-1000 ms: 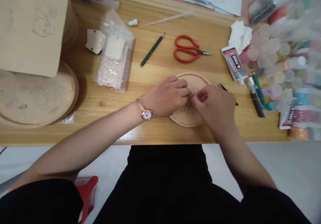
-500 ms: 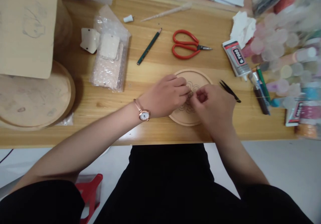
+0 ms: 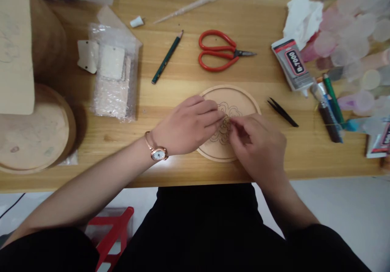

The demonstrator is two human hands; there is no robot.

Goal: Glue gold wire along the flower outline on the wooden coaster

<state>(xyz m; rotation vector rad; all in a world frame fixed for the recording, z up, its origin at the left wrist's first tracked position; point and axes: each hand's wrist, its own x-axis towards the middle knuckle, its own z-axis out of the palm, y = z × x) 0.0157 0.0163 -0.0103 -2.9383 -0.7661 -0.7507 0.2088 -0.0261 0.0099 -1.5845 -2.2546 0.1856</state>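
A round wooden plate with a raised rim lies near the table's front edge. Lines of a flower drawing show on it between my hands. My left hand reaches over the plate's left side, fingers bent and tips pinched together at the flower's middle. From the right, my right hand meets it there, thumb and forefinger pinched. Whatever small thing the fingertips hold is too small to make out. Just right of the plate lies a pair of black tweezers.
Behind the plate lie red-handled scissors and a green pencil. Bagged cards and a wooden tray stand left. At right are a glue tube, brushes, crumpled tissue and several small bottles.
The camera view has shifted a little, so things on the table sit differently in it. Both hands stay pinched over the plate, and more of the flower drawing shows between them.
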